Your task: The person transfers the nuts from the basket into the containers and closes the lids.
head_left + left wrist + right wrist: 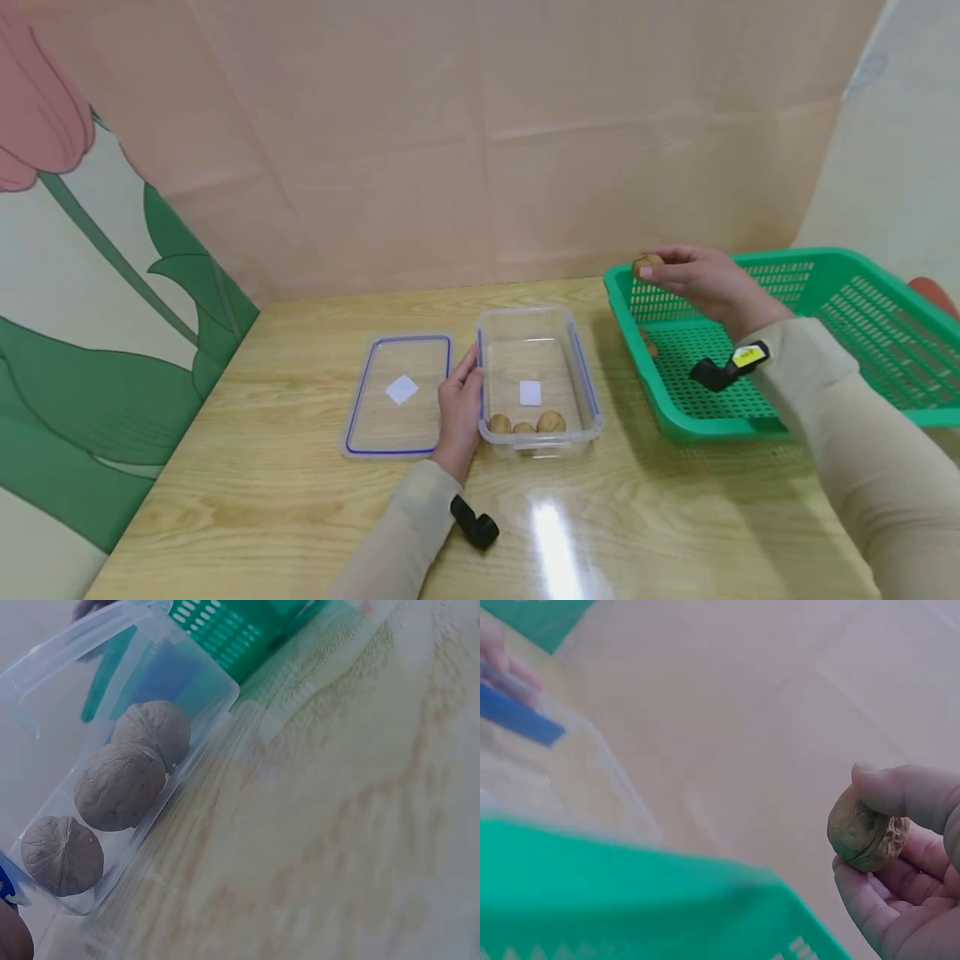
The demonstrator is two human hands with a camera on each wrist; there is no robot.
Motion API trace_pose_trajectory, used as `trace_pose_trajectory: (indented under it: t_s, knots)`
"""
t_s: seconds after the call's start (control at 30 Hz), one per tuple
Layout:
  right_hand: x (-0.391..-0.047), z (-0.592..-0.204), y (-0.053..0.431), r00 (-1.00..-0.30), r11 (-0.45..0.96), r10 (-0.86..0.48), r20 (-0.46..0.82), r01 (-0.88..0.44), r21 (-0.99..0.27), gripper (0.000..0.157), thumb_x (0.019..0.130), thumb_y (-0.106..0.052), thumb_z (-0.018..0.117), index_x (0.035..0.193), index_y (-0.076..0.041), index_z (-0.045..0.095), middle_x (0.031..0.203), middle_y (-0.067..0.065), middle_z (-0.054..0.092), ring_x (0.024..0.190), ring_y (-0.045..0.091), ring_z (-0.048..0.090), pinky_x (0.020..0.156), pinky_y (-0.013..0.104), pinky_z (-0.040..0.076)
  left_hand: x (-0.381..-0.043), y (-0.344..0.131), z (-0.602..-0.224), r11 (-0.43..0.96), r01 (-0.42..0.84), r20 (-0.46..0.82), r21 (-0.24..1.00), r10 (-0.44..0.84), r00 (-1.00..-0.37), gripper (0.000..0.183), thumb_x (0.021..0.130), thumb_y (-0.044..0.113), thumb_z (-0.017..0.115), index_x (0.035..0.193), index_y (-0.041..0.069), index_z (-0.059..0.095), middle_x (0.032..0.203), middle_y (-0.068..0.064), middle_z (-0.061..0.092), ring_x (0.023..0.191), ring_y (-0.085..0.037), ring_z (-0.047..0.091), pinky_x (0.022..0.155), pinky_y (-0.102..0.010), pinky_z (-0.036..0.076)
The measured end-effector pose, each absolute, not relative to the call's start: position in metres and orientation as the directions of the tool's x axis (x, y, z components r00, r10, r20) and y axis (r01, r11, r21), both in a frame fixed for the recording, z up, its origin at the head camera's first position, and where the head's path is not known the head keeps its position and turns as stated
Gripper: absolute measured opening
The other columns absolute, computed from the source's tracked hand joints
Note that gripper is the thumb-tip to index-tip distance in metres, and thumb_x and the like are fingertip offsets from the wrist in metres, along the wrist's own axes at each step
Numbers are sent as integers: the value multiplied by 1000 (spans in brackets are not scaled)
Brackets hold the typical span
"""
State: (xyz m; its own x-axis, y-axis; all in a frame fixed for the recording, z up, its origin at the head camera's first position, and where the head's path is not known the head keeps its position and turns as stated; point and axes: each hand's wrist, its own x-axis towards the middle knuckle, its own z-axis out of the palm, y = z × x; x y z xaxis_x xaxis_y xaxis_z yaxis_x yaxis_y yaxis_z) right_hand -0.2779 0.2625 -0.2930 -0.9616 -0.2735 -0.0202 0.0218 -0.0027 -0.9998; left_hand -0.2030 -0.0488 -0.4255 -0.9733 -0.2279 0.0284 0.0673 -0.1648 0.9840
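Observation:
My right hand (705, 279) pinches a walnut (866, 829) between thumb and fingertips, above the left rim of a green plastic basket (660, 408). Inside that basket, near its left wall, lies part of another brownish walnut (649, 343). On the table, a clear plastic container (536, 325) has three walnuts (120, 786) along its near end and a white square label on its bottom. My left hand (459, 408) rests against the container's left wall with its fingers extended. Only a bit of a finger shows at the lower left of the left wrist view.
A clear lid (375, 425) with a blue seal and a white label lies flat left of the container. The wooden table (247, 467) ends at a wall covered in pinkish paper (360, 150). An orange-red object (933, 296) shows behind the basket's right rim.

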Motion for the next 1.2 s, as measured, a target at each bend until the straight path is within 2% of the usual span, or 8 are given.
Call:
trace_pose_trajectory:
  t_s: [0.1,0.43,0.6,0.67,0.83,1.0,1.1,1.2]
  knots:
    - [-275,-290,251,-947,-43,-323,-3,18,-999,22,88,-2,59,95,-21,68,91,-8,67,91,2,61,80,12,49,-203,-49,-426,-173,73,32,982,-226,-973,42,90,7,49,132,9,50,140,-4,45,134,-16,35,110,-30,30]
    - [-273,-285,214,-926,65,-378,-21,-4,-998,23,87,-9,62,95,-30,67,92,-14,65,94,2,56,84,17,41,-205,-49,-426,-157,85,47,984,-232,-971,43,89,7,50,132,7,49,139,-2,47,133,-15,35,110,-30,30]
    - [-275,-288,198,-920,81,-390,-27,-5,-997,22,87,-11,63,95,-31,66,95,-14,63,97,2,55,88,17,43,-205,-49,-426,-161,88,49,983,-231,-972,43,90,7,49,133,6,48,140,-3,46,134,-16,34,110,-30,30]
    - [-275,-290,193,-918,97,-395,-35,-4,-995,21,86,-13,64,96,-31,66,99,-16,61,103,3,53,90,17,44,-206,-49,-427,-161,95,57,982,-225,-973,43,90,7,48,133,5,47,140,-5,45,134,-17,33,110,-31,30]
    - [-271,-298,179,-909,133,-411,-73,19,-991,21,86,-14,65,105,-23,64,105,-13,57,109,6,50,93,19,44,-207,-48,-430,-161,83,47,983,-218,-975,43,90,6,48,133,6,47,140,-4,45,135,-17,33,110,-30,30]
    - [-267,-305,165,-890,145,-447,-88,25,-989,29,86,-9,63,115,-12,59,95,-8,59,90,7,56,85,19,48,-208,-47,-430,-162,70,32,984,-226,-974,42,90,6,49,132,8,49,140,-3,46,134,-16,34,110,-30,30]
    - [-264,-310,156,-880,158,-463,-104,34,-987,35,86,-7,61,121,-6,55,94,-6,59,89,8,57,88,22,48,-208,-47,-429,-159,71,34,985,-226,-974,43,90,7,49,133,8,48,140,-3,46,134,-16,34,110,-30,31]
    - [-260,-314,147,-867,196,-483,-122,29,-980,44,87,-9,61,128,0,49,98,-4,60,92,10,57,96,32,44,-209,-46,-428,-153,73,36,985,-229,-973,43,90,8,49,133,8,48,139,-1,47,134,-16,35,110,-30,31]
